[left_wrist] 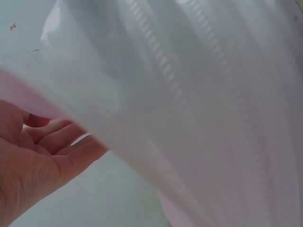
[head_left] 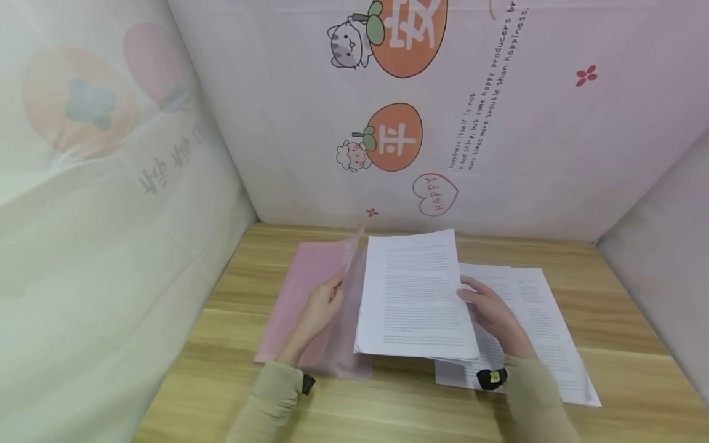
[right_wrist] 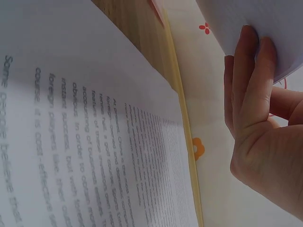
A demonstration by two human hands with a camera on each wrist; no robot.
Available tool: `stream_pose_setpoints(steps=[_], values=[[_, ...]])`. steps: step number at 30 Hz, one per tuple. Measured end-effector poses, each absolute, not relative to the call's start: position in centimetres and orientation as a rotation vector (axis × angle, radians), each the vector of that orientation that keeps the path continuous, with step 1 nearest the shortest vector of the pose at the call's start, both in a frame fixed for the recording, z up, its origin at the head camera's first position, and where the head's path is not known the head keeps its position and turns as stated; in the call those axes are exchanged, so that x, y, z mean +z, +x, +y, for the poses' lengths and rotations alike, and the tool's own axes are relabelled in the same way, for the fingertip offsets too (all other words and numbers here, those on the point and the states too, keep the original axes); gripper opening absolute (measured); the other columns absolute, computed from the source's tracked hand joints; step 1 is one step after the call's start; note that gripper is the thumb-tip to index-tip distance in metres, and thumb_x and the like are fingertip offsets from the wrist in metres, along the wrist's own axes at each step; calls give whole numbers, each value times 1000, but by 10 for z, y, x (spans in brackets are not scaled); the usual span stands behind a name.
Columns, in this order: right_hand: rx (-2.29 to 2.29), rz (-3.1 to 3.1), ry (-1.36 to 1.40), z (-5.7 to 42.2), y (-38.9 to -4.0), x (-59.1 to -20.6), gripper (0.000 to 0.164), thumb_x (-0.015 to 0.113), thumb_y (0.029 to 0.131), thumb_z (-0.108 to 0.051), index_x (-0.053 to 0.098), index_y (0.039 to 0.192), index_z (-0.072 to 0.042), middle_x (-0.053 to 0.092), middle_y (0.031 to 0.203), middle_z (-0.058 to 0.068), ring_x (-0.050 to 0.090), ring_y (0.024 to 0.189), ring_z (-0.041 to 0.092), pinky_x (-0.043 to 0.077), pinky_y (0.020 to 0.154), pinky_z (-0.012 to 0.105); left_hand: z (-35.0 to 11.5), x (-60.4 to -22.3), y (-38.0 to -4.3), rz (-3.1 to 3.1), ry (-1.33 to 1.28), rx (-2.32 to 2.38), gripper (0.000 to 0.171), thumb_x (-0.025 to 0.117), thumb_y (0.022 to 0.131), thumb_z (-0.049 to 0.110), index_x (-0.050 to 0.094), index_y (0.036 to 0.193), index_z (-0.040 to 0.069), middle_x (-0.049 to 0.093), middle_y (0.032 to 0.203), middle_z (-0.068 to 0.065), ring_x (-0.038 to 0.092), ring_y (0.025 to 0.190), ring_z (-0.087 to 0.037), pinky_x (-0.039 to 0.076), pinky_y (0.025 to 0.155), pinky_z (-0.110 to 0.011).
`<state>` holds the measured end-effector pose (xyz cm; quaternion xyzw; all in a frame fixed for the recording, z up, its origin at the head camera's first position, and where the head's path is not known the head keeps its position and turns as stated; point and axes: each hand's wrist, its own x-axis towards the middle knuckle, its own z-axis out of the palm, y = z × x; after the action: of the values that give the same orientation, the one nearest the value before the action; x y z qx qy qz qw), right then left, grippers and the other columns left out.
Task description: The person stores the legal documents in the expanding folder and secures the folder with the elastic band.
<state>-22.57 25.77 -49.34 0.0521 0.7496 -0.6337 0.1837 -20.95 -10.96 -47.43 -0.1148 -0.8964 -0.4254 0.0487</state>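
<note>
On the left of the table lies a pink translucent folder [head_left: 312,271], partly opened. My left hand [head_left: 324,304] pinches its lifted cover by the edge. Clear inner sleeves [left_wrist: 156,71] of the folder fan out in the left wrist view. To the right, a stack of printed sheets [head_left: 418,295] is raised off the wood and slightly tilted. My right hand [head_left: 493,311] grips it at the right edge, fingers behind in the right wrist view and thumb on the other side. More printed sheets [head_left: 545,326] lie flat on the table beneath that hand.
The wooden table [head_left: 388,406] ends at a white cloth wall [head_left: 310,178] with orange fruit prints behind. Cloth side walls stand at the left [head_left: 111,246] and right [head_left: 659,221]. A black wrist strap [head_left: 491,378] sits on the right sleeve.
</note>
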Motion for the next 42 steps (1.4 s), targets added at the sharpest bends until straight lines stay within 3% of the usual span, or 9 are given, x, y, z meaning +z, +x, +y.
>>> stream_pose_setpoints(steps=[7, 18, 28, 35, 42], values=[[-1771, 2118, 117, 248, -229, -498, 66, 46, 104, -30, 19, 158, -3, 43, 147, 22, 60, 98, 0, 51, 86, 20, -110, -474, -210, -2738, -342, -1313, 47, 46, 94, 8, 55, 139, -1, 29, 51, 9, 26, 45, -4, 27, 44, -17], [-1774, 2091, 103, 241, -231, -501, 65, 46, 104, -29, 19, 158, -3, 56, 133, 11, 63, 96, 3, 52, 84, 23, -111, -474, -209, -2696, -369, -1256, 46, 48, 91, 5, 57, 136, -4, 28, 52, 9, 25, 46, -4, 29, 48, -19], [-1762, 2094, 96, 234, -231, -504, 63, 44, 104, -28, 21, 157, -4, 48, 143, 23, 63, 98, 5, 52, 85, 24, -111, -473, -208, -2698, -380, -1277, 45, 48, 93, 5, 56, 136, -5, 30, 54, 8, 25, 45, -3, 28, 46, -17], [-1745, 2105, 111, 228, -232, -504, 63, 45, 104, -28, 21, 157, -4, 44, 147, 26, 63, 100, 7, 52, 86, 23, -110, -473, -207, -2697, -363, -1315, 45, 47, 93, 5, 55, 137, -5, 30, 51, 8, 22, 41, 1, 24, 41, -14], [-1736, 2110, 88, 222, -231, -502, 63, 45, 104, -27, 21, 157, -3, 45, 145, 27, 63, 99, 7, 52, 86, 24, -110, -472, -209, -2727, -344, -1315, 46, 46, 95, 8, 52, 139, -6, 31, 55, 7, 25, 45, -4, 26, 43, -16]])
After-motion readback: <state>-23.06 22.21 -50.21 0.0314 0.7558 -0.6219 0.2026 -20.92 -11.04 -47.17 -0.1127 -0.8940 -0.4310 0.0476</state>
